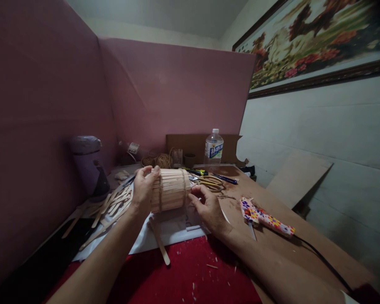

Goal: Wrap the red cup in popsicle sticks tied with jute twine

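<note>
Left hand [142,185] grips the left end of the barrel [171,192], thumb on top, its fingers closed on the wood. Left of that grip, and farther off, a flask [86,166] stands upright; nearer, a heap of sticks [109,207] lies just beside the wrist. The barrel lies on its side between the two hands, directly right of the left one, its long axis running roughly left to right, from one hand to the other. Two bands of twine circle it, one just beside the left fingers, one near the right rim. Below the left grip, a single stick [160,245] slants over paper [145,240] onto the red cloth [183,278]. Beyond the barrel sit a twine ball [164,161] and a bottle [214,148].

Right hand [210,209] is the nearer to the right rim: thumb and forefinger come close together there, though whether they pinch it I cannot tell. Just beyond those fingers lie scissors [212,182]; to their right, well apart, rests a glue gun [266,217].
</note>
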### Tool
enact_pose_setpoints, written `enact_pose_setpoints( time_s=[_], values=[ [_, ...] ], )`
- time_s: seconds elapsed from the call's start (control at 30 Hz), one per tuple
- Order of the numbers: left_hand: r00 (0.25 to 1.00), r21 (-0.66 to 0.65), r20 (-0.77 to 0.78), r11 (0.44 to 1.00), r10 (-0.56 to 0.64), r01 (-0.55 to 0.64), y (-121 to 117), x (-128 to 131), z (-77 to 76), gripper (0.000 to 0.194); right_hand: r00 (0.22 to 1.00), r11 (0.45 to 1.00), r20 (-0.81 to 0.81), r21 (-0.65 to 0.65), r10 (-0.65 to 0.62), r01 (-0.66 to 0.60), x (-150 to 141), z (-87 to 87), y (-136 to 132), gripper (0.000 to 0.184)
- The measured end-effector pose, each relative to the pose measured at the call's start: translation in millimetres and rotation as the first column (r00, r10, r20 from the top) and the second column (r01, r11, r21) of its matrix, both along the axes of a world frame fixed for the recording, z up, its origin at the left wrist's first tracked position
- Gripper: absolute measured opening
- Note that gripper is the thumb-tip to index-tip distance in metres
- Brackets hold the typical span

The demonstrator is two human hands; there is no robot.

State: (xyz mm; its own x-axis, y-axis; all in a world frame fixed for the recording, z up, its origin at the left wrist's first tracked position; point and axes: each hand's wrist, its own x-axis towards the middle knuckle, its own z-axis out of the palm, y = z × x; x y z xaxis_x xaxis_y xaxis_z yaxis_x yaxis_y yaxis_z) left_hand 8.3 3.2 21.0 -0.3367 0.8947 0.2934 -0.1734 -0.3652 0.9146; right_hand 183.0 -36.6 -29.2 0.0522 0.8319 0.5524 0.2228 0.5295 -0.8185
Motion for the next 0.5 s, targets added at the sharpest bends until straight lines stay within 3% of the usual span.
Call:
enact_pose_setpoints(
  time_s=[0.27,0.5],
  values=[
    [0.980,-0.062,0.151,0.989,-0.126,0.137,-17.9,10.5,11.4,0.048,0.996,0.996,-0.031,0.029,-0.080,0.081,4.6,4.1,0.9,0.009],
    [0.931,-0.056,0.219,0.949,-0.292,0.311,-26.6,17.8,14.3,0.068,0.983,0.985,-0.066,0.011,-0.169,0.170,14.0,-0.2,12.2,0.015]
  ],
)
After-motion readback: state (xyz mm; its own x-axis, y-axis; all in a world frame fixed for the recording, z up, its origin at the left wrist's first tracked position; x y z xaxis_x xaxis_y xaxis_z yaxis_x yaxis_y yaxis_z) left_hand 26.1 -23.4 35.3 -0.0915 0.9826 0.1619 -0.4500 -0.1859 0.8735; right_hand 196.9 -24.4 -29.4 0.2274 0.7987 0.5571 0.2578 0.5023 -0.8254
